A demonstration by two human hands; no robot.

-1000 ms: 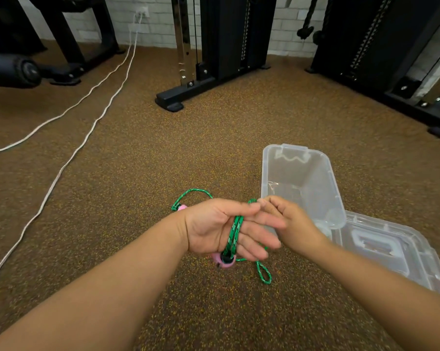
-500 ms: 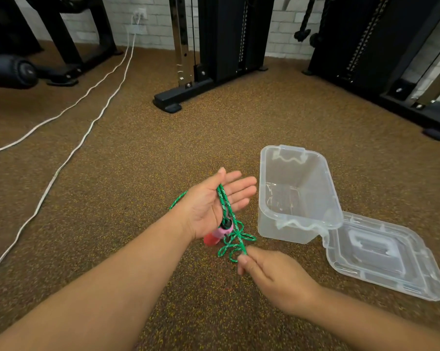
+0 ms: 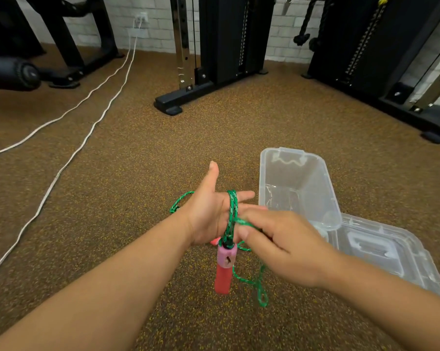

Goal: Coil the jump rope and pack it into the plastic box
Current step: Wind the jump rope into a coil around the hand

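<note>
The green jump rope point(image 3: 232, 209) is wound in several turns around my left hand point(image 3: 211, 211), whose palm faces up with fingers and thumb spread. A pink and red handle point(image 3: 224, 271) hangs below that palm. My right hand point(image 3: 279, 245) sits just right of the left one, pinching a strand of the rope; a loose loop point(image 3: 260, 291) dangles beneath it. The clear plastic box point(image 3: 298, 188) stands open on the floor to the right, nothing visible inside. Its clear lid point(image 3: 383, 252) lies flat beside it.
Brown speckled rubber floor all around. Two white cables point(image 3: 92, 122) run across the floor at the left. Black gym machine bases stand at the back centre point(image 3: 178, 100) and back right point(image 3: 411, 107). A black padded roller point(image 3: 11, 74) is at the far left.
My right hand has come up from below the left hand to beside its fingers, bringing the rope over the palm. The handle now hangs lower under the left hand.
</note>
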